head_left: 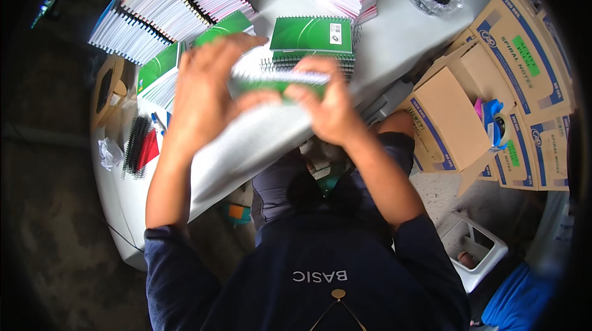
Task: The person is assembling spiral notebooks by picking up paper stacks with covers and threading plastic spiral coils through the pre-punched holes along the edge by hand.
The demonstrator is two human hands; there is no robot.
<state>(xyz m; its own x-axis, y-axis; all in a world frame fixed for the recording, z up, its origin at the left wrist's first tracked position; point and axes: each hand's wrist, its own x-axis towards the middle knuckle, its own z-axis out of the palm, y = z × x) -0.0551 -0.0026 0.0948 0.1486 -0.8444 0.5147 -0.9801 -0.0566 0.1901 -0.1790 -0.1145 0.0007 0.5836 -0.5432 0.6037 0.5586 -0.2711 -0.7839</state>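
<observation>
Subject item: a green-covered spiral notebook (279, 82), held up above the white table (394, 41), its wire edge facing away from the person and its white pages (246, 146) fanning down and to the left. Motion blur softens its outline; whether the wire is fully seated cannot be told.

Left hand (203, 93): fingers spread wide over the notebook's left end, thumb curled under its near edge, so it has the book loosely clasped rather than clenched. Right hand (330, 106): closed in a pinch on the notebook's right end, fingertips on top, thumb beneath. The notebook therefore lies directly between both hands, touching each.

Judgement on handling: the loose pages hang unsupported, so the grip should stay close to the spiral edge, both ends kept level, and the sheets squared before any pressure goes on the binding; uneven pressure could bend the wire.

Beyond the notebook: a stack of green notebooks (311, 38) lies just behind it on the table. Left of the notebook, spare black and red binding coils (139, 146). Right of it, cardboard cartons (493, 84).
</observation>
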